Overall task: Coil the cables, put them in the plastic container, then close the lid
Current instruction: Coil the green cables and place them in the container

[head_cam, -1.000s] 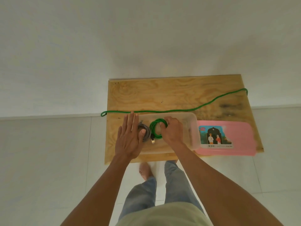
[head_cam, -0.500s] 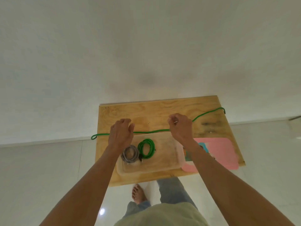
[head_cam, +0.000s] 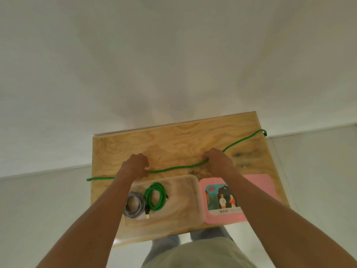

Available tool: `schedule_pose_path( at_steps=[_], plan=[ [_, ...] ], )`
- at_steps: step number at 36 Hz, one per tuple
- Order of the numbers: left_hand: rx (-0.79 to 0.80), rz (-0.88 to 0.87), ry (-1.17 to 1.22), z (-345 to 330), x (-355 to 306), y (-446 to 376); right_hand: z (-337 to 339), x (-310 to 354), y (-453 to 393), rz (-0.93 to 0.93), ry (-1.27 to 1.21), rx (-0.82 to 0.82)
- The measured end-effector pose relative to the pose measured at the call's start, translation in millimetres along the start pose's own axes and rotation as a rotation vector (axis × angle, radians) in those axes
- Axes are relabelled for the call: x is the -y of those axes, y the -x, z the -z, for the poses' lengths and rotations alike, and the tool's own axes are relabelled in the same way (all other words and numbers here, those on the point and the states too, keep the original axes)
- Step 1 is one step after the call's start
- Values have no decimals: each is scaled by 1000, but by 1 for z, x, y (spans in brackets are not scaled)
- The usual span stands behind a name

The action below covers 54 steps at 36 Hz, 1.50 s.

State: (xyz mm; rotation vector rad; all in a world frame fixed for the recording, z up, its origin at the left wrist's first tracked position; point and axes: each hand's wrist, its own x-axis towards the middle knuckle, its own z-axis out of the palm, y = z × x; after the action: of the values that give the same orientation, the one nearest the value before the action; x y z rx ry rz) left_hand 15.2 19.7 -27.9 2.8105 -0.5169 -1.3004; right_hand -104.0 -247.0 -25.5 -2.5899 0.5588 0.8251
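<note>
Across the table (head_cam: 173, 136), both hands grip the left-right green cable (head_cam: 177, 167)

Two coiled cables (head_cam: 146, 202) in container (head_cam: 193, 209); lid (head_cam: 258, 190) right.

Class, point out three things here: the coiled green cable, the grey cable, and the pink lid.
coiled green cable (head_cam: 161, 192): head view, right side of loop.
grey cable (head_cam: 133, 212): head view, lower coil.
pink lid (head_cam: 266, 182): head view, bare far corner.
</note>
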Motion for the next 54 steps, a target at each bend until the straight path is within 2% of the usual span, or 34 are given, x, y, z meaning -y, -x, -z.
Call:
schedule_pose_path(
  at_steps=[5,9,12,18,24,27,30,32,38,40,43,47,52,54],
  plan=[
    [55,20,-139,-4,-5,-1,-4,0,4,14,112,-57],
    [11,43,-9,1,0,4,3,3,9,33,109,-63],
    [-25,-3,106,16,10,21,19,15,16,32,104,-157],
    [-281,-89,249,61,41,62,70,63,41,38,19,-382],
    [-683,-165,455,100,54,122,115,109,73,154,-209,-679],
    [-865,-225,549,117,53,156,126,126,86,246,-363,-728],
    [-933,-276,673,131,44,186,124,144,105,325,-419,-741],
    [-925,-307,806,140,36,200,117,162,122,367,-512,-677],
    [-712,-480,1312,163,1,237,77,218,178,551,-596,-224],
    [-618,-547,1429,169,-8,250,68,232,184,593,-644,-226],
    [-539,-626,1502,178,-16,266,72,245,193,637,-730,-363],
    [-513,-663,1469,186,-17,277,102,241,204,700,-897,-410],
    [-491,-703,1091,168,-14,272,161,221,217,734,-1252,-482],
    [-463,-713,1014,157,-22,271,185,209,219,717,-1390,-469]
  ],
)
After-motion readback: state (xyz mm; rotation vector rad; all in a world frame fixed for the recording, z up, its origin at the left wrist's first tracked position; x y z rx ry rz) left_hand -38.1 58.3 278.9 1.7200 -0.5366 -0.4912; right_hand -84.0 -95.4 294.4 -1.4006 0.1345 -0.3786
